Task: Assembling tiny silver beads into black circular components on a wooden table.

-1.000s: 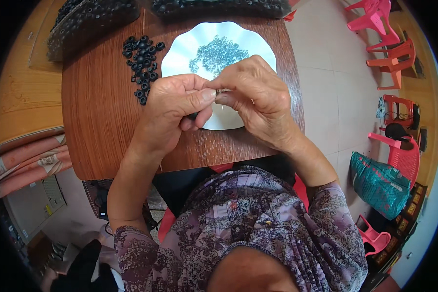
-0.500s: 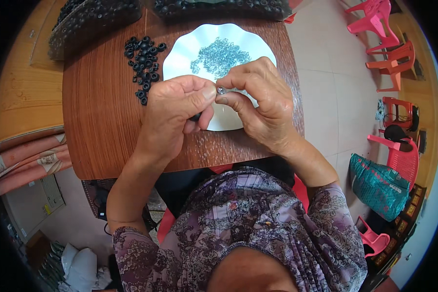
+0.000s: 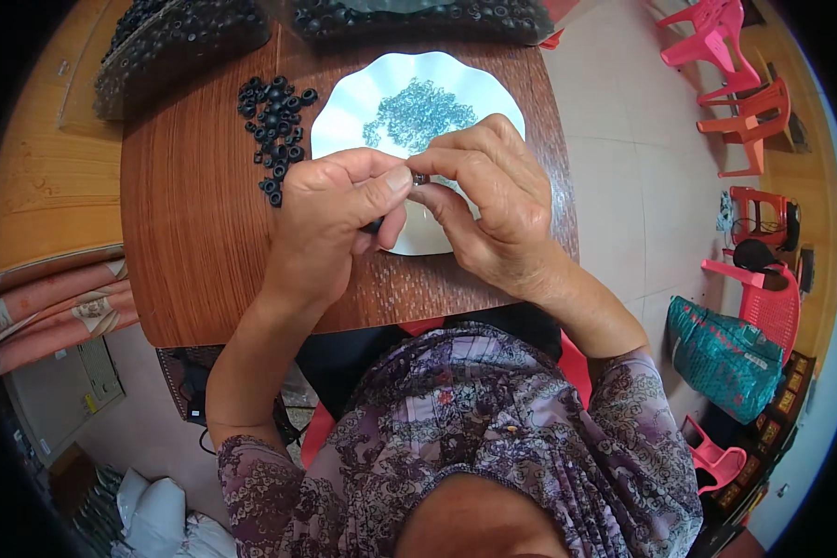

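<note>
Over the near edge of a white scalloped plate (image 3: 339, 102), my two hands meet fingertip to fingertip. My left hand (image 3: 321, 205) is closed, with a small round black part (image 3: 372, 225) partly showing under its curled fingers. A tiny shiny metal piece (image 3: 420, 179) sits in the pinch of my right hand (image 3: 502, 191), right against the left thumb and forefinger, which cover part of it. On the plate lies a heap of small silvery wire-like pieces (image 3: 420, 112). Several loose black ring-shaped parts (image 3: 274, 130) are scattered on the table left of the plate.
Clear bags full of black parts (image 3: 191, 51) stand along the far side of the brown wooden table (image 3: 186, 232). To the right, pink chairs (image 3: 711, 46), an orange stool (image 3: 753, 121) and a green bag (image 3: 727, 358) stand on the tiled floor.
My right hand has shifted slightly left and its fingers have turned over the metal piece, so less of it shows. The left hand has hardly moved.
</note>
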{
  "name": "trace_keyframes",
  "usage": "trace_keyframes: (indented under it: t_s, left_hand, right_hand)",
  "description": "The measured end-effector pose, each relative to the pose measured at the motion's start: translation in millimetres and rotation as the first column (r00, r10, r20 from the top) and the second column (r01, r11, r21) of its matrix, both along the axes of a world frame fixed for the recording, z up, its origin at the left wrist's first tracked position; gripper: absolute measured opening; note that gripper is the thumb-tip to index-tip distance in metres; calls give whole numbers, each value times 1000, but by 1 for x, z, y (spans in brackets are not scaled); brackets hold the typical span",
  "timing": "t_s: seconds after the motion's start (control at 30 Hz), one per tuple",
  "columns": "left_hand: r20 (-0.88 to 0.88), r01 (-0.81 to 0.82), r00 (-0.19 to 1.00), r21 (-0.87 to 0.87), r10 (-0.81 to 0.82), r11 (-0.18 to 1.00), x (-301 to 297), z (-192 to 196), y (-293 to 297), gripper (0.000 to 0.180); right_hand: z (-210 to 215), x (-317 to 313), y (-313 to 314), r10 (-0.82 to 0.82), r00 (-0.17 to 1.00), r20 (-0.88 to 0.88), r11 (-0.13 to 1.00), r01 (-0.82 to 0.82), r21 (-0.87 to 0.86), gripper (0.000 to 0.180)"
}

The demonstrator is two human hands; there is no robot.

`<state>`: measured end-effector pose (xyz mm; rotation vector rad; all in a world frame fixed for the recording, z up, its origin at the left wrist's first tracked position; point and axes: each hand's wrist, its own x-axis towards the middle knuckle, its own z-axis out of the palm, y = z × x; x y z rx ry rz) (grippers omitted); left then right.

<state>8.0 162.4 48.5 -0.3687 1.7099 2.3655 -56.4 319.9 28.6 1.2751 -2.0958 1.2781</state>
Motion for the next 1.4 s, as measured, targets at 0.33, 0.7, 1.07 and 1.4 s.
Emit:
trace_keyframes:
  t_s: [0.33, 0.7, 1.07, 1.4]
  left_hand:
    - [-95, -48, 994, -17, 46, 999, -1, -6, 0, 18]
    - [-69, -92, 994, -100, 86, 991, 2, 0, 7, 21]
    - [60, 23, 997, 237, -38, 971, -4, -6, -3, 18]
    - [57, 49, 996, 335, -72, 941, -5, -11, -3, 18]
  right_hand:
    - [6, 3, 4, 10, 979, 205, 1000, -9, -6, 21]
    - [2, 3, 0, -23, 989, 147, 999, 26, -21, 21]
    - [3, 2, 0, 3, 991, 136, 997, 7, -77, 22]
    - [0, 3, 3, 82, 953, 293, 993, -54, -101, 20]
